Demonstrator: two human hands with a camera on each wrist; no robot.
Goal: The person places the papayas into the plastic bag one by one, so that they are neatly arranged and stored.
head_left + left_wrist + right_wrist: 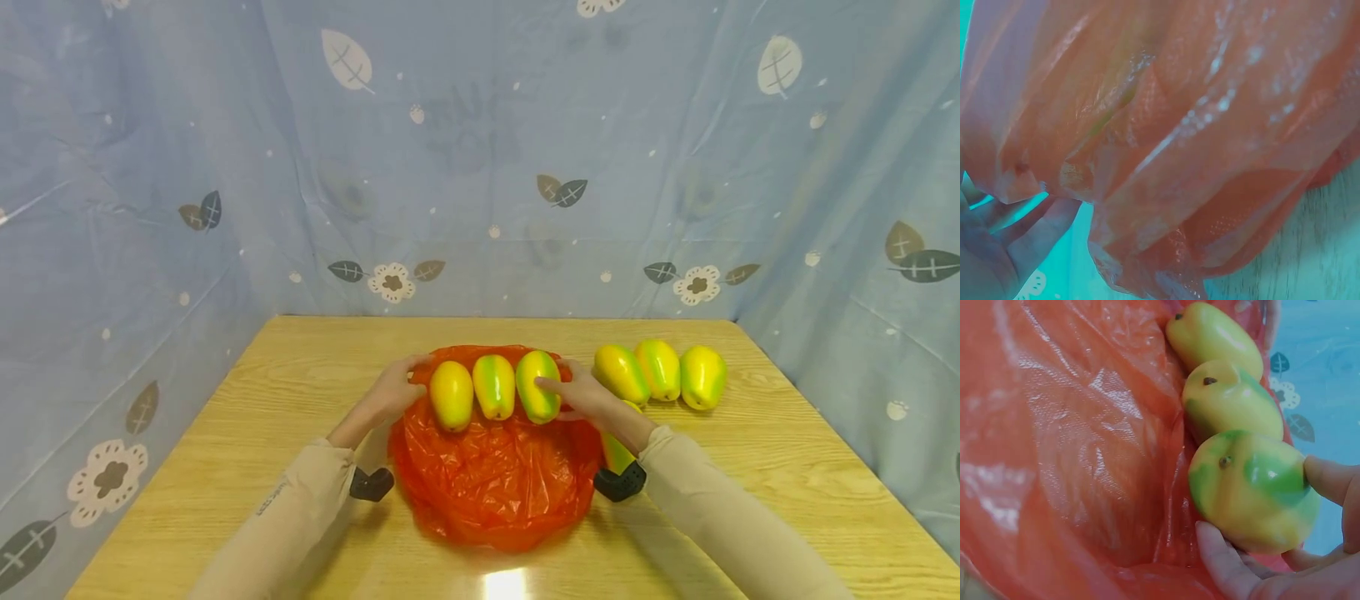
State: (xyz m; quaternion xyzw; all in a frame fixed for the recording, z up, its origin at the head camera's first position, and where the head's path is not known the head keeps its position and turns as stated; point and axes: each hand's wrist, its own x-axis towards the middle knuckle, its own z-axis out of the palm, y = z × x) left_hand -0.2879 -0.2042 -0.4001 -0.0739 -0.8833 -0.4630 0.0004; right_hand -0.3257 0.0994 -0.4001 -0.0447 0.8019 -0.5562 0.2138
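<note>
The right hand [1319, 578] holds a glossy yellow-and-green oval mango [1254, 497] between thumb and fingers, with two similar yellow-green mangoes [1235, 406] lined up beyond it. Crinkled red plastic bag [1097, 444] spreads alongside; blue leaf-and-flower-patterned cloth [1329, 381] shows behind.

Red plastic bag [498, 487], crumpled, opened wide. Three glossy yellow-green mangoes [494, 387] rowed along bag's far side; more mangoes [659, 371] right of it.

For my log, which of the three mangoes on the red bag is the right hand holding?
The rightmost mango on the bag: the right hand grips it, not the middle mango or left mango.
</note>
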